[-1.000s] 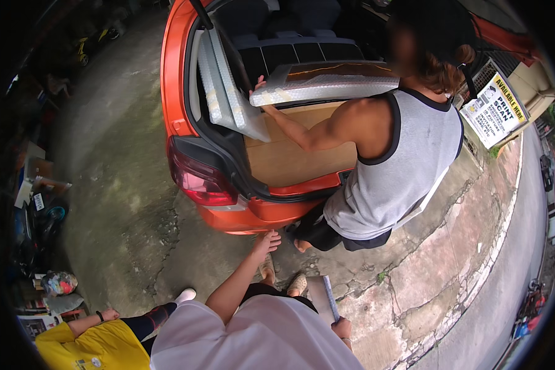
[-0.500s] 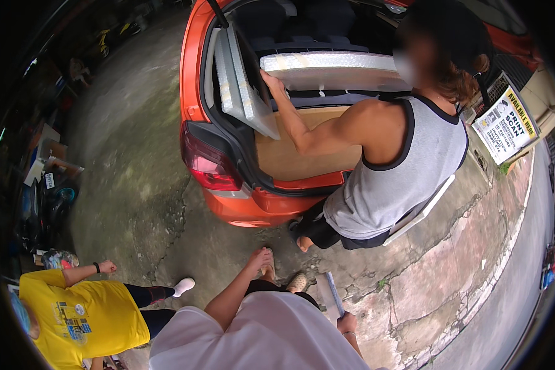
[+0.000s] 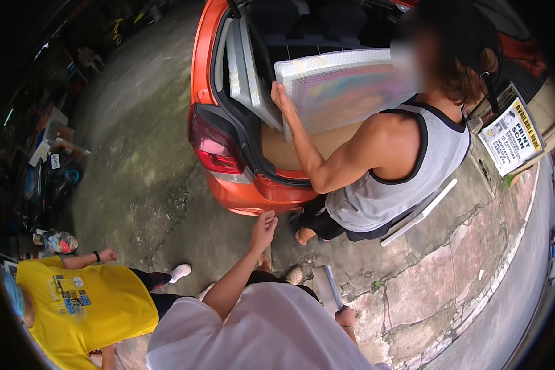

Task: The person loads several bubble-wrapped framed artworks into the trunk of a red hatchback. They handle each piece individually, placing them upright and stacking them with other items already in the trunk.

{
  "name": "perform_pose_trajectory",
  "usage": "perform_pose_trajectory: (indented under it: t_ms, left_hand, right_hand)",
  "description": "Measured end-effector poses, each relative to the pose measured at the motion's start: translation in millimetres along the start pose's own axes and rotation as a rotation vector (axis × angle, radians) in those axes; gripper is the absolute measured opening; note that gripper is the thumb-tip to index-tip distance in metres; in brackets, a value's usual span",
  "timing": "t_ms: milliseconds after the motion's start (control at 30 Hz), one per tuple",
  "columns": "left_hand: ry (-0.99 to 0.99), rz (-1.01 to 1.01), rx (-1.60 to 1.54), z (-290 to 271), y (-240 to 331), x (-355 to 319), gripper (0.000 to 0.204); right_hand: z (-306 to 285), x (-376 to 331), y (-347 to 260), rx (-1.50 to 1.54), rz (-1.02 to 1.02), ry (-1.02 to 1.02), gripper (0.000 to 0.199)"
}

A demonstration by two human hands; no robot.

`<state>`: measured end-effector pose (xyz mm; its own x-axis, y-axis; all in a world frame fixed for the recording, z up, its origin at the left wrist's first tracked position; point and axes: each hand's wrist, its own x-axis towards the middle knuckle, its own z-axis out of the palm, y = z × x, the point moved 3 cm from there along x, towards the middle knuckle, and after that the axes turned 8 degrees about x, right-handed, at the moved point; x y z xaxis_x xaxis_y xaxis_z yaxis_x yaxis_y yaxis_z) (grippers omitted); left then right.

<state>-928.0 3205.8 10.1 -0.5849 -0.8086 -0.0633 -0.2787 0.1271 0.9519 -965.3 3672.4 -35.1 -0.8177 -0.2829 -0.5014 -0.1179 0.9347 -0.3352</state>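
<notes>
My left hand (image 3: pixel 264 226) is stretched forward and holds nothing, its fingers loose just below the rear bumper of an orange car (image 3: pixel 240 191). My right hand (image 3: pixel 345 317) grips the lower end of a thin grey strip (image 3: pixel 332 285), which points up over the concrete. In front of me a person in a grey sleeveless top (image 3: pixel 401 185) leans into the open boot. Both of that person's hands are on a large bubble-wrapped flat panel (image 3: pixel 345 89). A brown cardboard sheet (image 3: pixel 290 148) and other flat panels (image 3: pixel 246 68) stand inside the boot.
A person in a yellow shirt (image 3: pixel 86 302) stands at my lower left. Clutter and boxes (image 3: pixel 49 154) line the left edge. A white slat (image 3: pixel 419 213) sticks out behind the person in grey. A printed sign (image 3: pixel 512 135) leans at the right by cracked pavement.
The person in grey has lifted the wrapped panel further into the boot. My left hand has come closer to the bumper. The person in yellow has come further into view.
</notes>
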Motion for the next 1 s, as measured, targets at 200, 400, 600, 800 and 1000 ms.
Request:
perform_pose_trajectory:
  t_ms: [200,400,600,800,1000]
  left_hand:
    - [0.017,0.154,-0.1,20,62,38,0.029]
    - [-0.04,0.11,-0.096,33,56,29,0.03]
    - [-0.025,0.094,-0.107,33,54,31,0.031]
    - [0.076,0.239,-0.13,10,117,96,0.037]
    - [0.051,0.278,-0.133,3,131,120,0.035]
  right_hand:
    - [3,-4,15,-0.037,-0.006,-0.028,0.032]
    - [9,-13,31,-0.028,-0.009,-0.004,0.031]
    - [17,-15,45,-0.003,0.056,-0.004,0.027]
    - [23,-14,51,-0.011,0.08,-0.041,0.025]
    - [32,-16,44,-0.009,0.184,-0.049,0.025]
